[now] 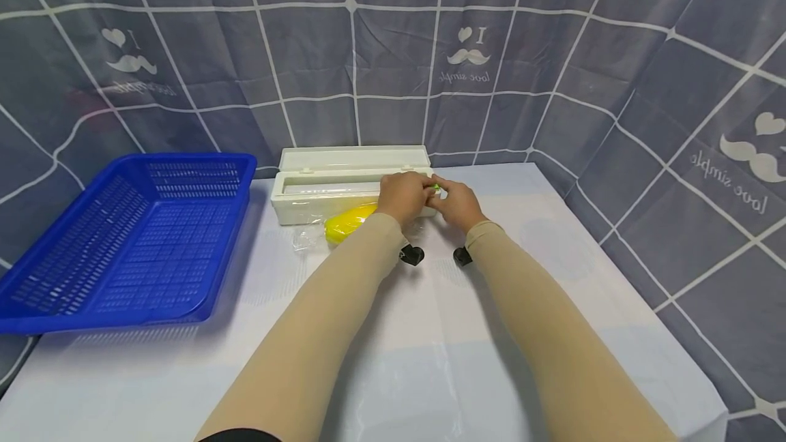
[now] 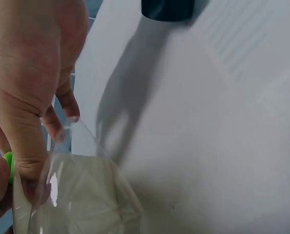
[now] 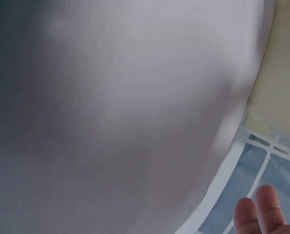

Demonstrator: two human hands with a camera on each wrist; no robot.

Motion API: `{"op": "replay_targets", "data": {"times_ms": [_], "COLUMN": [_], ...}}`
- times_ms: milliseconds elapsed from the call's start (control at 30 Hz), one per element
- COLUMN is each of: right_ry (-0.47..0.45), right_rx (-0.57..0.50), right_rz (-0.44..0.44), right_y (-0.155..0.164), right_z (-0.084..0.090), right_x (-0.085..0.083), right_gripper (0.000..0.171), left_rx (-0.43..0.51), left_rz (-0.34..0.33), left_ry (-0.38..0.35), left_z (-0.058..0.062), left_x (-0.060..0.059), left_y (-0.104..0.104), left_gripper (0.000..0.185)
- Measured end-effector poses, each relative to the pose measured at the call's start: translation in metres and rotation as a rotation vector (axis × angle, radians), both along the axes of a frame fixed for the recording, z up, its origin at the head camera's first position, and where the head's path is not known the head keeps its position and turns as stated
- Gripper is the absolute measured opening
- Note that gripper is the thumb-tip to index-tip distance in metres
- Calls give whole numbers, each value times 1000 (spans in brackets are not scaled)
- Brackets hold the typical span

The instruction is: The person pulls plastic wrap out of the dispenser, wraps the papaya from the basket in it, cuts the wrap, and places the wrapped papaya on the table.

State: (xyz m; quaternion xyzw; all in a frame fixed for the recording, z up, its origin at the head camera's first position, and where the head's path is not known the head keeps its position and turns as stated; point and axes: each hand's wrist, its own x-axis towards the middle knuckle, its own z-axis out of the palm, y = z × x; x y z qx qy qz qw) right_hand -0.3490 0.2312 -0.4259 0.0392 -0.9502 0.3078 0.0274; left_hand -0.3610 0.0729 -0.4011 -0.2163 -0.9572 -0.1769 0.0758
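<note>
A: Cling film [image 2: 81,200] is what I see the left hand [image 1: 402,198] holding; in the left wrist view its thumb and fingers [image 2: 31,168] pinch the clear sheet, next to a small green slider [image 1: 434,187].

B: And the right hand [image 1: 457,204]?

A: It meets the left at that slider on the front edge of the white dispenser box [image 1: 344,186]. I cannot tell whether its fingers are closed on anything; the right wrist view shows only two fingertips [image 3: 257,212] past the edge.

B: Describe the surface, near to far.

A: A white worktop [image 1: 430,360], glossy, close to me. Further on, a yellow item [image 1: 348,222] under film lies just in front of the box, beside the left wrist. A blue basket [image 1: 132,241] sits at the left, overhanging the edge. Behind everything hangs a grey cloth [image 1: 393,53] with white grid lines and moustache prints.
</note>
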Motion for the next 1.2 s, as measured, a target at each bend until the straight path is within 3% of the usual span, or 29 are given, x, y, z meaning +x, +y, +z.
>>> {"op": "replay_targets", "data": {"times_ms": [200, 367, 633, 1200], "right_ry": [14, 15, 0, 22], "right_rx": [15, 14, -2, 36], "right_rz": [-5, -10, -11, -3], "right_y": [0, 0, 0, 0], "right_z": [-1, -1, 0, -1], "right_x": [-1, -1, 2, 3], "right_gripper": [72, 75, 77, 77], "left_rx": [-8, 20, 11, -5], "left_rz": [36, 58, 39, -2], "left_ry": [53, 29, -25, 0], "left_z": [-1, 2, 12, 10], "left_x": [-2, -1, 5, 2], "left_y": [3, 2, -3, -14], "left_gripper": [23, 22, 22, 21]}}
